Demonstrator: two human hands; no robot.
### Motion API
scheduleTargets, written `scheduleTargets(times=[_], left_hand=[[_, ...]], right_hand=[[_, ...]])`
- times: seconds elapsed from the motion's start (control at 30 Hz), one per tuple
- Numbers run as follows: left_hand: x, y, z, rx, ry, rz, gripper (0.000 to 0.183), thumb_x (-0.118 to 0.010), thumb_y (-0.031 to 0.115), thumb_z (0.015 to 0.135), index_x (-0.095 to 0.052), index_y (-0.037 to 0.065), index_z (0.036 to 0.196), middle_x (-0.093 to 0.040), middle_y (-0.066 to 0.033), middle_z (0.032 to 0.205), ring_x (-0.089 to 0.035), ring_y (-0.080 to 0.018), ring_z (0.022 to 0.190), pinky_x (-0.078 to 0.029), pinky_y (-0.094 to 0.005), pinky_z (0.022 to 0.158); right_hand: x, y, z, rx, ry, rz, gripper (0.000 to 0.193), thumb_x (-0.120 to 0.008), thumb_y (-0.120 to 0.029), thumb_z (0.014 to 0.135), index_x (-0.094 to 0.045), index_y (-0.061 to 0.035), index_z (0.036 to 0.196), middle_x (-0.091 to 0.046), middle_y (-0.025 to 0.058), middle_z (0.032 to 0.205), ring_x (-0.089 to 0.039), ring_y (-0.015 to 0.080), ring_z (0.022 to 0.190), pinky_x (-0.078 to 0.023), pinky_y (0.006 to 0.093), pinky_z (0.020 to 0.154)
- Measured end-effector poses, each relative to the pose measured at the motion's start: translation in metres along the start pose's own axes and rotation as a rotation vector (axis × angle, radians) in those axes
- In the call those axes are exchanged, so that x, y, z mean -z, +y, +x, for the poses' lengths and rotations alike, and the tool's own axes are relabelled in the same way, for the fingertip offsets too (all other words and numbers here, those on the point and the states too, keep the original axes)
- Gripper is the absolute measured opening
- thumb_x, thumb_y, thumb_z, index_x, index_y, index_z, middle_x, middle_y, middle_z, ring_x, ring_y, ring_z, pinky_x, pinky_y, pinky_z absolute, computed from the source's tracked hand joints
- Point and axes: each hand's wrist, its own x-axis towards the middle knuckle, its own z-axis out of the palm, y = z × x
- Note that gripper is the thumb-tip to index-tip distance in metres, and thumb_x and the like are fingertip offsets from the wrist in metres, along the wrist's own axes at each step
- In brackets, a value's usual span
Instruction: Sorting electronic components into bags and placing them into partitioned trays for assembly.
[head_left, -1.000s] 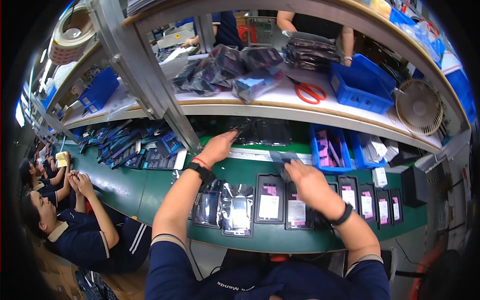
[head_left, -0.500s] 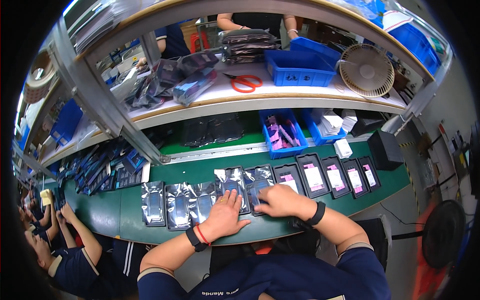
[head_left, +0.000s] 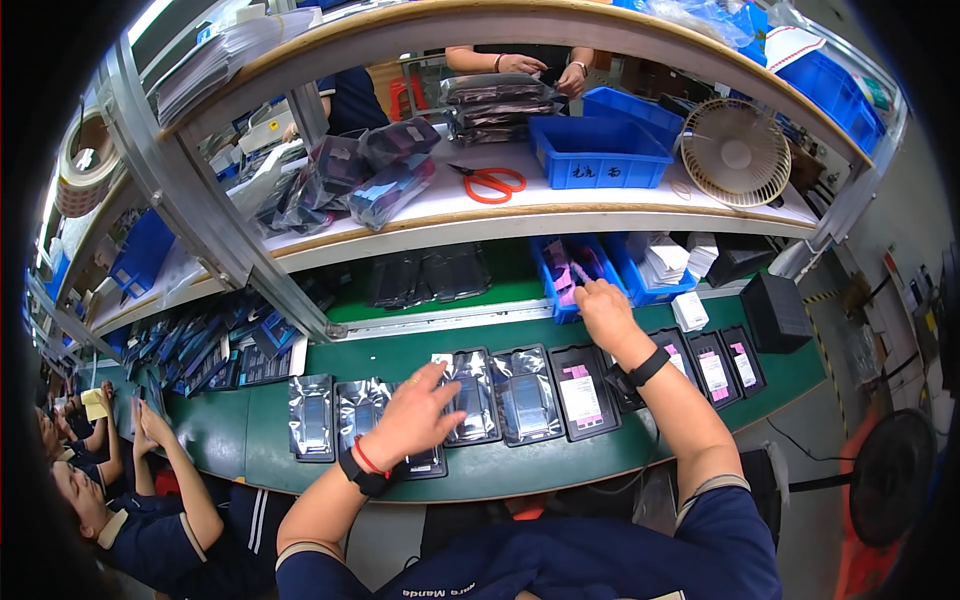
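My left hand (head_left: 412, 412), fingers spread and holding nothing, is over the row of black trays, covering part of the middle ones. My right hand (head_left: 607, 315) is at the front edge of a blue bin (head_left: 566, 313) of pink pieces (head_left: 563, 278); its fingers are bent together, and what they hold, if anything, is hidden. Several trays at the left carry shiny silver bags (head_left: 526, 392) with dark flat contents. Toward the right, a black tray (head_left: 581, 395) and others like it hold white-labelled pink pieces. My right forearm partly covers one tray.
A second blue bin (head_left: 664, 291) holds white cards, with a white stack (head_left: 689, 311) before it. A black box (head_left: 776, 313) stands at the right end. Dark flat packages (head_left: 215, 345) are heaped left. Overhead, a shelf (head_left: 480, 221) carries orange-handled scissors (head_left: 494, 184) and a fan (head_left: 735, 153). Co-workers are nearby.
My right hand has left the bagged tray and moved up and right to the bin of pink pieces. My left hand has lifted off the bag and shifted slightly left.
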Motion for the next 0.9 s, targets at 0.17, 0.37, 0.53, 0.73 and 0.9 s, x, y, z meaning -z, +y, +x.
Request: scheduleTargets(times=[0.17,0.37,0.53,0.73,0.9], left_hand=[[0.02,-0.045,0.02,0.152,0.082,0.063,0.04,-0.068,0.028,0.077,-0.062,0.0,0.105,-0.052,-0.024,0.122,-0.047,-0.0396,0.116,-0.04,-0.044,0.097],[0.025,-0.136,0.072,0.338,0.008,-0.01,0.043,-0.069,0.023,0.074,-0.062,-0.001,0.109,-0.056,-0.0243,0.117,-0.05,-0.0391,0.113,-0.04,-0.0404,0.098],[0.014,-0.194,0.087,0.406,-0.068,0.1,0.064,-0.064,0.011,0.067,-0.049,0.005,0.129,-0.043,-0.0206,0.135,-0.036,-0.0352,0.129,-0.031,-0.0372,0.107],[0.005,-0.222,0.098,0.359,-0.144,0.091,0.086,-0.065,0.02,0.06,-0.033,0.004,0.139,-0.025,-0.0255,0.144,-0.027,-0.0364,0.134,-0.028,-0.0364,0.109],[0.001,-0.198,0.092,0.326,-0.023,0.066,0.069,-0.056,0.016,0.068,-0.041,0.005,0.134,-0.038,-0.0221,0.138,-0.042,-0.0347,0.124,-0.035,-0.0359,0.104]], right_hand=[[-0.002,0.018,-0.002,-0.01,0.018,0.007,0.006,-0.054,-0.007,0.073,-0.057,-0.0058,0.077,-0.059,0.0109,0.079,-0.057,0.0276,0.081,-0.047,0.0385,0.071],[-0.001,0.031,-0.008,-0.096,-0.027,-0.015,0.021,-0.07,-0.007,0.063,-0.056,-0.0037,0.077,-0.058,0.0126,0.08,-0.056,0.0303,0.082,-0.047,0.0399,0.072],[0.0,0.013,0.01,-0.175,-0.1,-0.093,0.031,-0.074,-0.005,0.059,-0.056,-0.0022,0.084,-0.057,0.0138,0.085,-0.055,0.0315,0.084,-0.046,0.041,0.073],[-0.011,-0.097,0.104,0.141,-0.307,0.363,0.065,-0.062,0.002,0.063,-0.047,-0.0028,0.126,-0.049,0.022,0.126,-0.045,0.0355,0.12,-0.039,0.0389,0.1],[-0.079,-0.119,0.147,0.069,-0.492,0.319,0.07,-0.059,-0.004,0.069,-0.037,-0.0072,0.136,-0.034,0.0201,0.141,-0.029,0.0344,0.133,-0.028,0.0457,0.107]])
